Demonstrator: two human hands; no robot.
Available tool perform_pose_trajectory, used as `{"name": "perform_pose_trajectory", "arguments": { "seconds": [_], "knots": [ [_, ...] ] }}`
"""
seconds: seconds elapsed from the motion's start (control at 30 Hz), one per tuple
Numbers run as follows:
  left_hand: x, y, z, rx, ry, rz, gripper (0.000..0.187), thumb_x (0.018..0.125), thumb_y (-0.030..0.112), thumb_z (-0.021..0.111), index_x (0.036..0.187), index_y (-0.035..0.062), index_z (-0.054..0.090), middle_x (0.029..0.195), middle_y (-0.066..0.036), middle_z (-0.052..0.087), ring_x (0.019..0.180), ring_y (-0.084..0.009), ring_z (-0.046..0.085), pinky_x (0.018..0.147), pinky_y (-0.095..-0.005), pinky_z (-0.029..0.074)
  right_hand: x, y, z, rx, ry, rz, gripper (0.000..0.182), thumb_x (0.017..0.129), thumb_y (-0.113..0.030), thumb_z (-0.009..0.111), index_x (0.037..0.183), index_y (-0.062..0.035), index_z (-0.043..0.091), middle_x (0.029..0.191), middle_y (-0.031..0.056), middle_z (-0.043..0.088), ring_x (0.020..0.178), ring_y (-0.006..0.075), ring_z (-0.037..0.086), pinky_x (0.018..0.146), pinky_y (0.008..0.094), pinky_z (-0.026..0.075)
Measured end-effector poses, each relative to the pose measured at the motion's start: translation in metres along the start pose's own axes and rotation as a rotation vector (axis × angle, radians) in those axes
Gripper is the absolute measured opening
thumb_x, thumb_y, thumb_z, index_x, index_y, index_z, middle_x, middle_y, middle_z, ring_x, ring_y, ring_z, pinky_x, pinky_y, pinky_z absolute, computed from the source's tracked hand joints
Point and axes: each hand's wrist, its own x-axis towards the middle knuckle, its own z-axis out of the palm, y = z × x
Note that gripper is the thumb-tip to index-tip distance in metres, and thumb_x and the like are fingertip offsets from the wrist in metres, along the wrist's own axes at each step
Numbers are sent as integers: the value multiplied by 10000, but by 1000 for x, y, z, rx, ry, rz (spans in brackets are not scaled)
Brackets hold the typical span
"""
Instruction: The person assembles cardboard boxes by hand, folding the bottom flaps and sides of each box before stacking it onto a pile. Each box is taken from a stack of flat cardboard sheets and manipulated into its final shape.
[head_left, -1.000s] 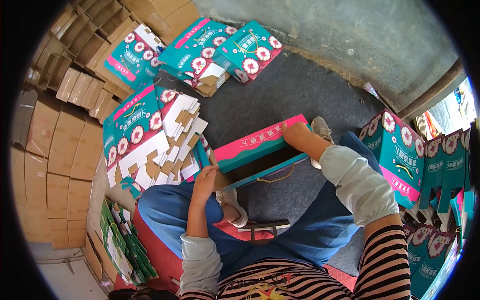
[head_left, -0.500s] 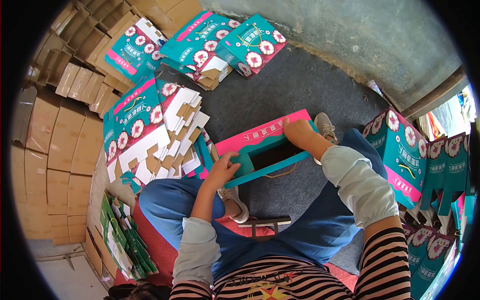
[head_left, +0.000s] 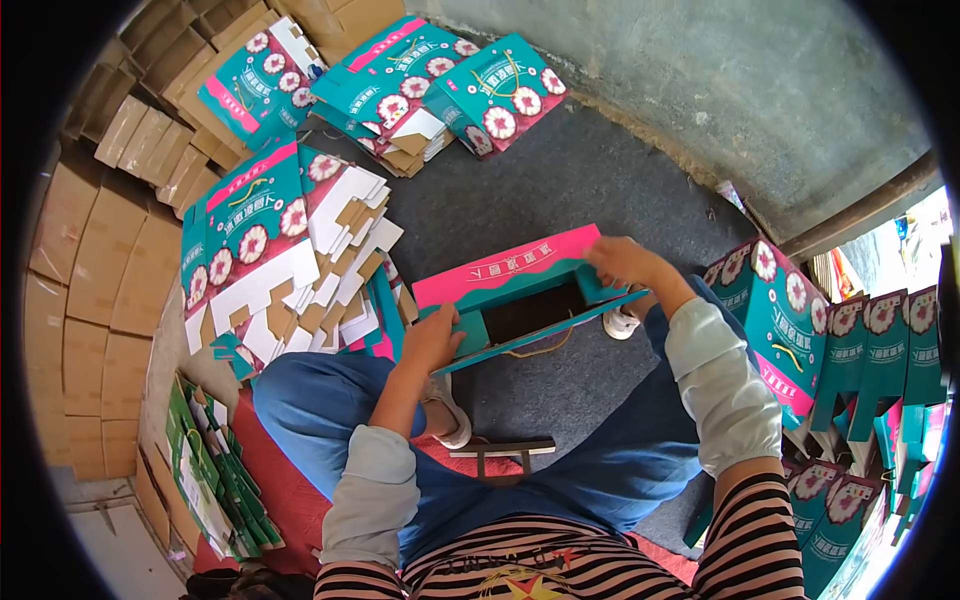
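An open teal box with a pink flap (head_left: 510,262) stands between my knees, its dark inside showing through the top. My left hand (head_left: 430,345) is at the box's left end, fingers curled over the corner and the teal end flap. At the right end my right hand (head_left: 625,265) grips the corner beside the pink flap, over another teal flap. A yellow cord handle (head_left: 540,347) hangs on the near side of the box.
Flattened teal cartons (head_left: 250,220) lie in a pile at left, with more stacks (head_left: 400,85) behind. Brown cardboard boxes (head_left: 95,300) line the left wall. Green folded packages (head_left: 215,470) lie lower left. Formed teal boxes (head_left: 770,320) stand at right, near a concrete wall (head_left: 680,80).
My right hand has shifted from the pink flap to the right corner, and the right end flap now shows folded in. The whole view has shifted slightly.
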Motion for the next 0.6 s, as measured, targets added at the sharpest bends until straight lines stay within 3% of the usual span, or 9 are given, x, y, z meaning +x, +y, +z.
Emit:
{"name": "perform_pose_trajectory", "arguments": {
  "seconds": [0.03, 0.13, 0.23, 0.33, 0.43, 0.53, 0.6],
  "knots": [
    [-1, 0, -1, 0, 8, -4, 318, 779, 192, 697, 973, 96, 464, 806, -134, 610, 765, -327, 620, 623, -436, 464, -5, -3, 5, -70, -90, -37, 317, 904, -328, 515, 1034, -64, 631, 932, 126, 670, 884, 266, 643, 752, 378, 493],
    [-2, 4, -1, 33, 16, 2, 330, 775, 192, 698, 984, 100, 460, 815, -135, 613, 774, -335, 620, 624, -444, 464, 19, 19, 28, -353, -58, -291, 314, 898, -329, 539, 1023, -59, 639, 937, 118, 674, 901, 262, 639, 774, 361, 485],
    [-2, 3, -2, 24, 8, -15, 325, 767, 204, 712, 984, 97, 495, 854, -137, 627, 752, -321, 622, 615, -426, 463, 19, 19, 20, -319, -160, -266, 334, 901, -356, 534, 1031, -69, 646, 965, 125, 668, 919, 272, 633, 791, 374, 477],
    [3, 0, -11, -136, -121, -129, 324, 835, 343, 657, 993, 80, 551, 870, -130, 634, 724, -255, 632, 609, -385, 466, 13, 17, 10, -322, -212, -274, 470, 903, -456, 533, 1174, -78, 605, 1129, 131, 630, 1055, 252, 587, 906, 362, 441],
    [0, 8, -31, -636, -161, -432, 536, 899, 528, 510, 1020, 10, 578, 927, -144, 623, 744, -227, 638, 679, -352, 483, -4, 11, -1, -192, -277, -176, 619, 881, -528, 549, 1268, -45, 547, 1254, 163, 570, 1171, 283, 525, 994, 366, 387],
    [-10, -5, -25, -868, -60, -430, 727, 909, 645, 363, 1091, -27, 574, 914, -142, 608, 738, -188, 619, 688, -305, 475, 9, 38, -11, -116, -413, -340, 737, 852, -592, 555, 1308, -15, 505, 1293, 178, 540, 1202, 306, 499, 1029, 372, 362],
    [-12, -7, -22, -851, -38, -413, 768, 903, 666, 342, 1119, -34, 571, 921, -147, 608, 747, -195, 618, 692, -295, 470, 7, 48, -15, -31, -398, -388, 757, 834, -594, 578, 1311, -11, 501, 1294, 186, 537, 1204, 302, 500, 1029, 381, 362]
  ]
}}
